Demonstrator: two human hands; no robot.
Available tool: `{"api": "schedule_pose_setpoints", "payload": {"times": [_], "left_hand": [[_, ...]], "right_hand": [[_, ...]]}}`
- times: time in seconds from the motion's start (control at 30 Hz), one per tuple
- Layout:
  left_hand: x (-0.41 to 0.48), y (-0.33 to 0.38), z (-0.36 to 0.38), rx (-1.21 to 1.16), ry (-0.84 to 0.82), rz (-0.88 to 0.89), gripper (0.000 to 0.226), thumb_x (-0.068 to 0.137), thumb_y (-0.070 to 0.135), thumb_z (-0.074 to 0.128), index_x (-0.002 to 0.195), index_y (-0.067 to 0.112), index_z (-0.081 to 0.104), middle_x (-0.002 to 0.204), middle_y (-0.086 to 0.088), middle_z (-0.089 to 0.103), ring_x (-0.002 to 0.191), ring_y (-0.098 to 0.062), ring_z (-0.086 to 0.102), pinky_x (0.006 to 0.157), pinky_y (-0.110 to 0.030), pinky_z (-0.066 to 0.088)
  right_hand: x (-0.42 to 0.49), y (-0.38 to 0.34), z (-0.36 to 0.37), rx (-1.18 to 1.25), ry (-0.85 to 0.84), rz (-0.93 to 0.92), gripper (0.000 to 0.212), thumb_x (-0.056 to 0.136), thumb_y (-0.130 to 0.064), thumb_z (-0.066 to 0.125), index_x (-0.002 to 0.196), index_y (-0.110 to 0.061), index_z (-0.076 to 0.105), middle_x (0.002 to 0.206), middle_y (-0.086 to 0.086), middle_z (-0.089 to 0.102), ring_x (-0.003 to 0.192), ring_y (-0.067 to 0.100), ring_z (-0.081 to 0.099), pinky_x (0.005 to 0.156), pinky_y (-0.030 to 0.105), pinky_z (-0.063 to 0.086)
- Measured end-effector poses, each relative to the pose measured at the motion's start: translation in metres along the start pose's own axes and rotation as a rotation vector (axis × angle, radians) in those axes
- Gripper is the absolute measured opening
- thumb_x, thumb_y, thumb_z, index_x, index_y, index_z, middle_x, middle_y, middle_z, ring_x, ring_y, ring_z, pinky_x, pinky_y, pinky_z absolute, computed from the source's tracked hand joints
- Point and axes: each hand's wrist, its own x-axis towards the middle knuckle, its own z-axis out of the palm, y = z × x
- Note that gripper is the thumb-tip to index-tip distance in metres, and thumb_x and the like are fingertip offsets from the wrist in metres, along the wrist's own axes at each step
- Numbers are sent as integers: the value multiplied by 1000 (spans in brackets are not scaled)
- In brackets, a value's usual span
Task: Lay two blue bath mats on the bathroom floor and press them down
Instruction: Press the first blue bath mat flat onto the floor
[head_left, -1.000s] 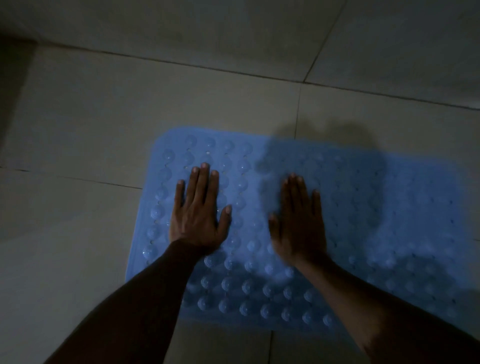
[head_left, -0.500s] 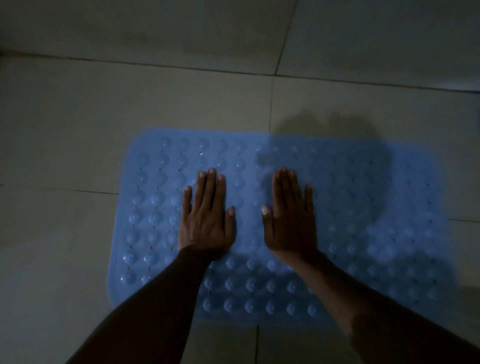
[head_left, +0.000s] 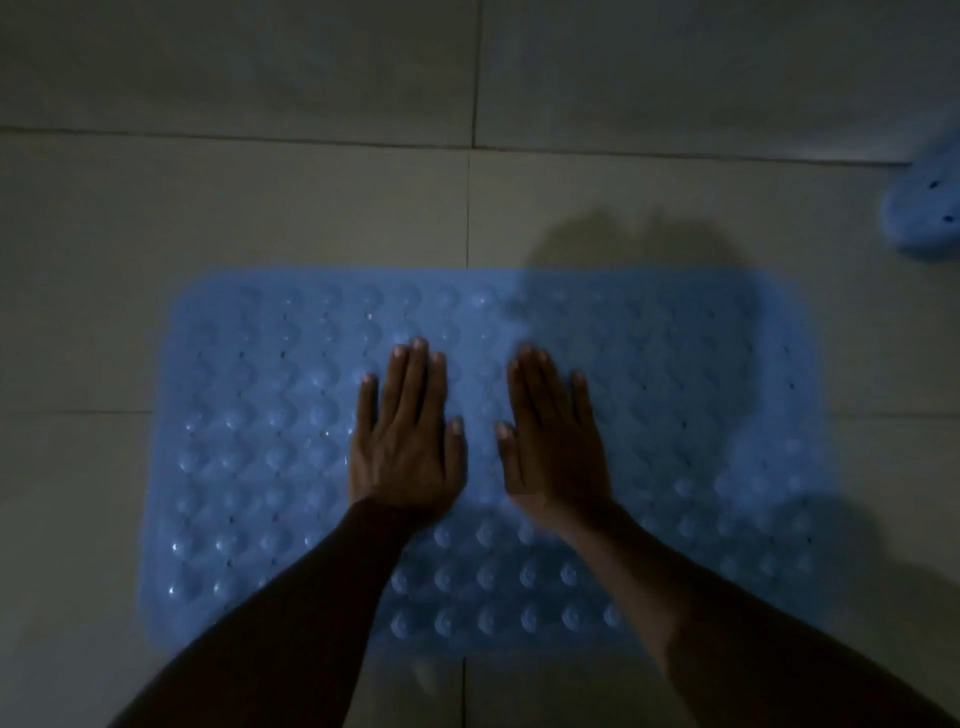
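A blue bath mat (head_left: 249, 415) with rows of round bumps and small holes lies flat on the tiled floor, long side running left to right. My left hand (head_left: 405, 441) rests palm down on the mat's middle, fingers straight and close together. My right hand (head_left: 556, 441) lies palm down beside it, a small gap between the two thumbs. Neither hand holds anything. A corner of a second blue mat (head_left: 924, 208) shows at the right edge, curled up off the floor.
Pale floor tiles (head_left: 234, 208) with dark grout lines surround the mat on all sides. The light is dim, and a shadow falls across the mat's right half and the tile behind it.
Both hands have shifted rightward toward the mat's middle and come closer together. The view has swung right, bringing the second mat's corner into sight.
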Motion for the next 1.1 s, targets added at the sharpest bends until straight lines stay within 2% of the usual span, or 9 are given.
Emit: {"api": "schedule_pose_setpoints", "payload": {"times": [0.1, 0.23, 0.37, 0.5, 0.6, 0.73, 0.87, 1.03, 1.1], "left_hand": [[-2, 0, -2, -1, -22, 6, 74, 102, 43, 26, 166, 13, 3, 174, -7, -5, 161, -21, -9, 130, -53, 6], [-3, 1, -1, 27, -51, -9, 75, 103, 47, 22, 166, 13, 0, 174, -9, -8, 161, -22, -10, 130, -52, 4], [1, 22, -8, -60, -18, -7, 76, 104, 50, 20, 165, 7, 10, 173, -12, -1, 161, -25, -4, 130, -47, -1], [1, 68, -2, -65, -67, 23, 76, 104, 53, 20, 165, 10, 5, 173, -10, -8, 161, -23, -9, 130, -51, 3], [3, 71, 6, 52, -111, -9, 80, 102, 61, 17, 165, 18, -5, 173, -8, -16, 160, -22, -15, 129, -53, -3], [1, 68, 6, 36, -112, 2, 80, 102, 62, 20, 166, 19, -1, 173, -7, -14, 160, -22, -13, 129, -54, 1], [2, 67, 8, 60, -115, -20, 81, 101, 62, 20, 166, 18, 0, 173, -8, -11, 161, -24, -10, 129, -55, 3], [7, 94, 5, 36, -41, 26, 77, 103, 56, 20, 166, 14, 5, 174, -12, -4, 161, -26, -6, 129, -48, -8], [14, 111, 9, 17, -51, 42, 76, 103, 56, 20, 166, 18, 1, 174, -11, -6, 161, -25, -8, 129, -51, -2]], "right_hand": [[-9, 24, -11, -14, -3, 109, 66, 105, -42, 19, 159, -6, 7, 169, 14, 7, 158, 27, 5, 126, 55, 7], [-32, 73, -14, -13, 15, 72, 69, 102, -40, 27, 160, -2, 20, 168, 17, 17, 157, 31, 13, 124, 59, 17], [-29, 74, -15, -16, -30, 89, 71, 102, -42, 32, 161, -5, 20, 170, 13, 13, 159, 25, 7, 127, 55, 11], [-27, 75, -14, -24, -51, 96, 71, 102, -42, 32, 162, -7, 17, 171, 11, 10, 159, 24, 3, 127, 54, 9], [-27, 74, -9, 0, -25, 86, 71, 103, -43, 33, 162, -7, 19, 170, 11, 11, 159, 24, 4, 127, 54, 8], [-28, 97, -18, 29, 9, 80, 70, 103, -45, 31, 161, -7, 19, 170, 10, 12, 159, 23, 5, 127, 51, 2], [-22, 124, -21, -35, -26, 87, 73, 103, -48, 29, 162, -7, 15, 171, 10, 10, 159, 24, 1, 127, 55, 6], [-22, 122, -22, -11, 11, 76, 71, 103, -44, 34, 161, -7, 20, 170, 10, 15, 159, 24, 7, 127, 53, 7], [-20, 124, -23, -5, 33, 76, 67, 103, -39, 34, 161, -7, 24, 169, 10, 19, 158, 24, 10, 127, 53, 9]]}}
